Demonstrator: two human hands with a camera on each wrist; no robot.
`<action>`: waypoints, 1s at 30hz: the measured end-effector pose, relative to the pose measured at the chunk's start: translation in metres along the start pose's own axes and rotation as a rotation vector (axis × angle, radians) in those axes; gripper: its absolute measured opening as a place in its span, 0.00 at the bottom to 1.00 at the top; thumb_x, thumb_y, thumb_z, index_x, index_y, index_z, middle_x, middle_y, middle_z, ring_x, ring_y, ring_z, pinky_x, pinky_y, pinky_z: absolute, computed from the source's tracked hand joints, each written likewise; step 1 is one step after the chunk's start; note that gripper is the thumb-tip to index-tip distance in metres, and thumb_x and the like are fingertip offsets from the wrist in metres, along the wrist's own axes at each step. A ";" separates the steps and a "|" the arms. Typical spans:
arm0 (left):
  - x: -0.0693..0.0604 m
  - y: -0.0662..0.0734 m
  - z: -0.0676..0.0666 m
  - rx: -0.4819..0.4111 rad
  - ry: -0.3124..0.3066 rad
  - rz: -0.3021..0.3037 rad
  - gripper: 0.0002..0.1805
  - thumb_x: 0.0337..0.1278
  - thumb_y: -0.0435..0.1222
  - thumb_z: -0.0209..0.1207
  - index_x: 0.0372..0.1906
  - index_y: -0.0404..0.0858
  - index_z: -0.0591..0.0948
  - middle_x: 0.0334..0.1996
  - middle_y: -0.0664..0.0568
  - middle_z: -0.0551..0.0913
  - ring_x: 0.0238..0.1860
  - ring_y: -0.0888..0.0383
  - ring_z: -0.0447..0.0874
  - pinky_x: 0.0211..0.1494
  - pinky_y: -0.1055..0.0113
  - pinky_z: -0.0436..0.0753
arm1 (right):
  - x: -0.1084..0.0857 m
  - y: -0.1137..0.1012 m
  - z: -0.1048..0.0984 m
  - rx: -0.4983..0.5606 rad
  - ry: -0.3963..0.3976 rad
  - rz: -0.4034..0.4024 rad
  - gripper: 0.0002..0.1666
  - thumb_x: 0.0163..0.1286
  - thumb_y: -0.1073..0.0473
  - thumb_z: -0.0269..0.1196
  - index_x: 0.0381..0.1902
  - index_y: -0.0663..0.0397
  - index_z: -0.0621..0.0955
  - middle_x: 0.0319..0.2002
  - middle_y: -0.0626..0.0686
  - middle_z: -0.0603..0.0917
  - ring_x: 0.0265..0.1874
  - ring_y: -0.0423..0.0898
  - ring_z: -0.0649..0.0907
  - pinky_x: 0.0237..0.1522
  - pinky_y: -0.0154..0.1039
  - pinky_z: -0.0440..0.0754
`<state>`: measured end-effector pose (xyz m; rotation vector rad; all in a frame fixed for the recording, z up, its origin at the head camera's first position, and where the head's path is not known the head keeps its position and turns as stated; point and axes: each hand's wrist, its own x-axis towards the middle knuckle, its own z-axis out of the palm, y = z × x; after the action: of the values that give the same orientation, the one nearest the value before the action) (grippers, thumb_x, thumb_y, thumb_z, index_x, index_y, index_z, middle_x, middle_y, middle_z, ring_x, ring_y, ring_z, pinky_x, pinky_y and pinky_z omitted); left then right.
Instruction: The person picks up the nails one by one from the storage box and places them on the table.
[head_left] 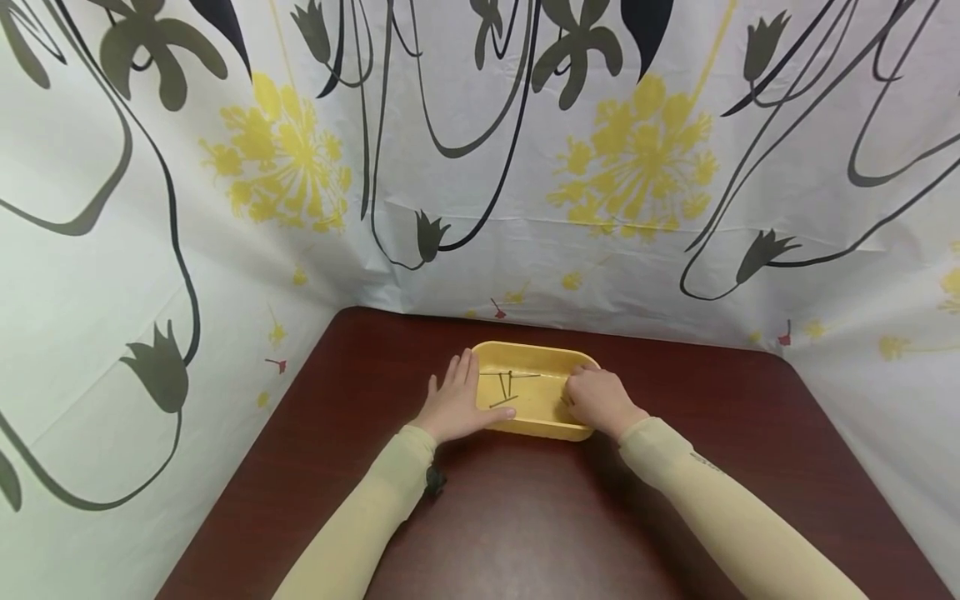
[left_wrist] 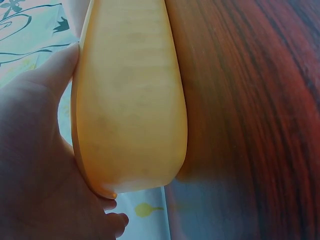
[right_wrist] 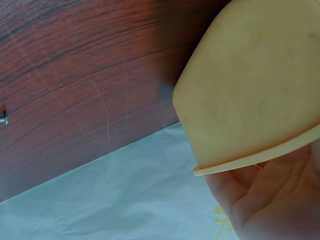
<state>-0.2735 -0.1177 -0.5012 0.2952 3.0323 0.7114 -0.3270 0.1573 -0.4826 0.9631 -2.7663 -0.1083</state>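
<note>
A yellow plastic tray (head_left: 536, 429) stands toward the back of the table. Several thin dark nails (head_left: 504, 386) lie scattered on the left part of its floor. At the tray's left end is my left hand (head_left: 453, 404), its thumb across the near rim and its fingers extended along the left side; the left wrist view shows this hand (left_wrist: 35, 150) against the rim. My right hand (head_left: 600, 400) reaches over the right end into the tray with bent fingers. Its fingertips are hidden, and whether they pinch anything cannot be seen. The right wrist view shows the tray's outer wall (right_wrist: 260, 90) hiding them.
The dark red-brown wooden table (head_left: 495, 533) meets a white patterned sheet (head_left: 480, 275) at the back and sides. At the left edge of the right wrist view is a small shiny metal piece (right_wrist: 3, 118). A small black object (head_left: 434, 482) sits by my left wrist.
</note>
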 end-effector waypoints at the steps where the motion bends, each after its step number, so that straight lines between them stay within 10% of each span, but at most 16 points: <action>1: 0.000 0.000 0.000 -0.002 -0.001 -0.003 0.69 0.47 0.78 0.53 0.82 0.39 0.39 0.81 0.51 0.33 0.80 0.51 0.31 0.74 0.36 0.44 | 0.000 0.000 0.000 -0.003 -0.004 -0.001 0.21 0.52 0.66 0.65 0.09 0.42 0.70 0.22 0.48 0.70 0.28 0.50 0.73 0.18 0.46 0.74; 30: 0.001 -0.001 0.001 0.004 0.000 -0.008 0.71 0.46 0.79 0.53 0.82 0.40 0.38 0.81 0.51 0.33 0.80 0.51 0.31 0.74 0.37 0.44 | 0.011 -0.004 0.007 0.025 -0.055 -0.046 0.21 0.58 0.58 0.71 0.13 0.43 0.72 0.27 0.46 0.70 0.32 0.51 0.73 0.25 0.46 0.76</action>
<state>-0.2748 -0.1177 -0.5029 0.2826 3.0337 0.7057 -0.3342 0.1476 -0.4877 1.0460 -2.8018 -0.1098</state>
